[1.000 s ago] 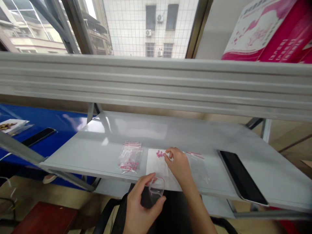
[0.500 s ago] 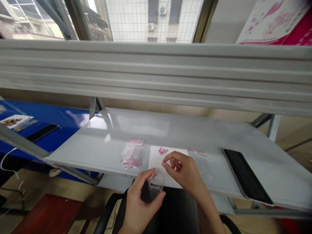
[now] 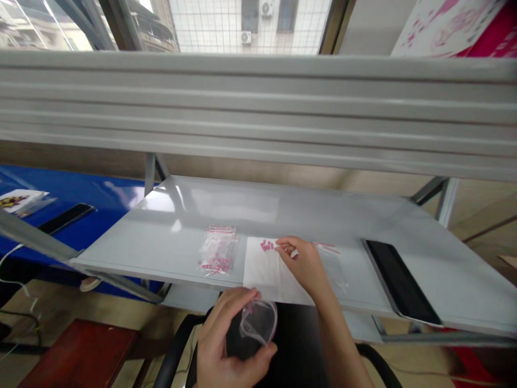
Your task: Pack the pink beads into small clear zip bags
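My left hand (image 3: 232, 339) is curled around a small clear zip bag (image 3: 262, 322) and spreads its mouth into a round opening, in front of the table edge. Beyond it, my right hand (image 3: 301, 264) reaches over a white sheet of paper (image 3: 260, 275). Its thumb and index finger are pinched together at the right edge of a small cluster of pink beads (image 3: 266, 246) on the paper. Whether a bead is between those fingertips cannot be made out.
Left of the paper lies a pile of clear zip bags (image 3: 218, 250) with pink beads inside. More clear bags (image 3: 333, 264) lie right of it, then a dark tablet (image 3: 402, 280). A grey beam (image 3: 258, 108) crosses above the table (image 3: 307, 207). A blue table (image 3: 117, 188) adjoins at left.
My right hand has moved forward, away from my left hand, to the pink beads. My left hand has come closer to me, and the bag's mouth now shows wider and rounder.
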`<state>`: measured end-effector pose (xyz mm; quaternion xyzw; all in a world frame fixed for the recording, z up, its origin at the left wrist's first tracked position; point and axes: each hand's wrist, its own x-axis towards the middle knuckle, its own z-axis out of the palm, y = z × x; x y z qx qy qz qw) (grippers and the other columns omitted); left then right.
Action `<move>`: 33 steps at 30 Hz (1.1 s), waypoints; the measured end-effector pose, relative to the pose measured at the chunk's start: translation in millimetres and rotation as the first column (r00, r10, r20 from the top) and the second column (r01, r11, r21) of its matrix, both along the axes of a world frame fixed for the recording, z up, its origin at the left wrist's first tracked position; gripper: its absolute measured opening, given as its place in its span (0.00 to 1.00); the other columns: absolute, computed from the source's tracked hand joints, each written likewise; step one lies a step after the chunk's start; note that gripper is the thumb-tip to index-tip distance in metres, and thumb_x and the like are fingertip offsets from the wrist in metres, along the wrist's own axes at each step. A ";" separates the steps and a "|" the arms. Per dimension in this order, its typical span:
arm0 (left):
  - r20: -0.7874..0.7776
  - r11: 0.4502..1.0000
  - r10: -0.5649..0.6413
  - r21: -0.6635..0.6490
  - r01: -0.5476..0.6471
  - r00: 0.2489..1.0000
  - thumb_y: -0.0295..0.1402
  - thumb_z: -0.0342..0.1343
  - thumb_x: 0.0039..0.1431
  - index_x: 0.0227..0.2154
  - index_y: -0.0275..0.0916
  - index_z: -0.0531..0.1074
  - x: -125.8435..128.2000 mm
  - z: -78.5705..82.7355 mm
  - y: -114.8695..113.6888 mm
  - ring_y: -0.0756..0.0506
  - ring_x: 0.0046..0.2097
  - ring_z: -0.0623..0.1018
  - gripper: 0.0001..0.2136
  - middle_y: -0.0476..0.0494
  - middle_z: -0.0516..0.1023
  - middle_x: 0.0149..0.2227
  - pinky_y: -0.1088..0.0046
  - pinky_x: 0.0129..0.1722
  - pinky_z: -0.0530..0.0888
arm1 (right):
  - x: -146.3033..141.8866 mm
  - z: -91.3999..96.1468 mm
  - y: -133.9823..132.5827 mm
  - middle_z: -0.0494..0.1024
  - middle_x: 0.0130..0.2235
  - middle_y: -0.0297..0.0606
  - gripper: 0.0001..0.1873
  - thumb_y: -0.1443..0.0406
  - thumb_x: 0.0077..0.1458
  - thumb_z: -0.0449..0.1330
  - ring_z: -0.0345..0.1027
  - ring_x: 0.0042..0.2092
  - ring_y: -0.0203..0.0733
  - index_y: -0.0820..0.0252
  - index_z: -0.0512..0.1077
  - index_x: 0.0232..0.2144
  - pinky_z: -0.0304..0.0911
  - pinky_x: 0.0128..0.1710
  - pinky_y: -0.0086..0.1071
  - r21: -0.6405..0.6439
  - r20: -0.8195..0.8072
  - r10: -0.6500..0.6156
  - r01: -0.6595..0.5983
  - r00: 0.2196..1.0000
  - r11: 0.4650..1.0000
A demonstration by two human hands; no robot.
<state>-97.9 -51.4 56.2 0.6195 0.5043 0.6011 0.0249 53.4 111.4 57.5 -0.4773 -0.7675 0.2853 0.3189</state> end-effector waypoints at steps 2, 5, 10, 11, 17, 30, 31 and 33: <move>-0.015 0.997 0.012 0.075 -0.011 1.000 0.44 0.63 0.59 0.49 0.37 0.74 -0.3 3.7 0.1 0.43 0.42 0.83 0.20 0.40 0.83 0.39 0.70 0.42 0.82 | -4.7 -6.3 8.1 0.83 0.35 0.44 0.10 0.72 0.55 0.58 0.75 0.34 0.45 0.63 0.79 0.36 0.68 0.40 0.37 0.042 0.053 -0.032 0.030 0.998 0.999; -0.013 0.992 0.023 0.123 -0.021 1.000 0.45 0.63 0.60 0.49 0.35 0.75 -1.5 6.4 1.4 0.42 0.41 0.83 0.20 0.39 0.83 0.38 0.68 0.41 0.82 | -8.6 -13.0 13.2 0.82 0.36 0.45 0.11 0.74 0.54 0.58 0.75 0.36 0.46 0.64 0.80 0.36 0.66 0.41 0.37 0.087 0.126 -0.041 0.030 0.991 0.996; 0.004 0.984 0.048 0.171 -0.048 0.999 0.44 0.64 0.59 0.49 0.34 0.74 -4.0 5.4 -0.3 0.41 0.40 0.82 0.21 0.38 0.82 0.36 0.63 0.41 0.82 | -7.4 -18.7 10.3 0.80 0.35 0.44 0.10 0.73 0.56 0.57 0.73 0.37 0.46 0.62 0.79 0.32 0.63 0.40 0.35 0.141 0.209 -0.069 0.040 0.976 0.989; 0.005 0.984 0.047 0.170 -0.047 0.999 0.44 0.64 0.59 0.49 0.34 0.74 -4.2 5.6 -0.9 0.41 0.40 0.82 0.20 0.38 0.82 0.36 0.63 0.41 0.82 | -7.0 -19.2 9.4 0.79 0.34 0.43 0.10 0.73 0.56 0.57 0.72 0.36 0.45 0.62 0.79 0.31 0.63 0.40 0.35 0.148 0.219 -0.070 0.038 0.973 0.988; -0.069 0.976 0.104 0.197 -0.089 0.992 0.43 0.63 0.61 0.49 0.38 0.74 -5.5 14.0 -3.5 0.40 0.37 0.83 0.18 0.40 0.82 0.34 0.61 0.36 0.82 | -8.3 -20.4 5.4 0.78 0.31 0.39 0.05 0.67 0.56 0.62 0.71 0.32 0.43 0.60 0.77 0.29 0.61 0.35 0.33 0.172 0.233 -0.050 0.009 0.971 0.985; -0.063 0.969 0.111 0.229 -0.094 0.992 0.39 0.63 0.62 0.51 0.36 0.73 -8.8 7.3 -2.3 0.42 0.40 0.81 0.18 0.40 0.81 0.37 0.62 0.39 0.81 | 12.1 -22.2 -22.2 0.75 0.29 0.36 0.03 0.65 0.55 0.65 0.70 0.32 0.43 0.60 0.76 0.32 0.62 0.32 0.32 0.187 0.175 -0.025 -0.008 0.984 0.982; -0.059 0.968 0.114 0.231 -0.097 0.992 0.39 0.63 0.61 0.51 0.36 0.73 -8.8 7.0 -2.0 0.42 0.40 0.81 0.18 0.40 0.81 0.37 0.62 0.39 0.81 | 12.9 -22.5 -24.5 0.75 0.29 0.36 0.02 0.66 0.54 0.65 0.71 0.32 0.43 0.59 0.76 0.32 0.63 0.33 0.32 0.184 0.181 -0.018 -0.016 0.983 0.983; -0.067 0.970 0.119 0.223 -0.101 0.991 0.39 0.64 0.61 0.51 0.37 0.73 -8.8 7.3 -1.6 0.41 0.39 0.81 0.18 0.41 0.82 0.36 0.62 0.38 0.81 | 12.4 -23.2 -27.7 0.76 0.30 0.36 0.02 0.68 0.54 0.64 0.71 0.33 0.43 0.59 0.76 0.32 0.64 0.34 0.32 0.180 0.197 -0.009 -0.027 0.980 0.983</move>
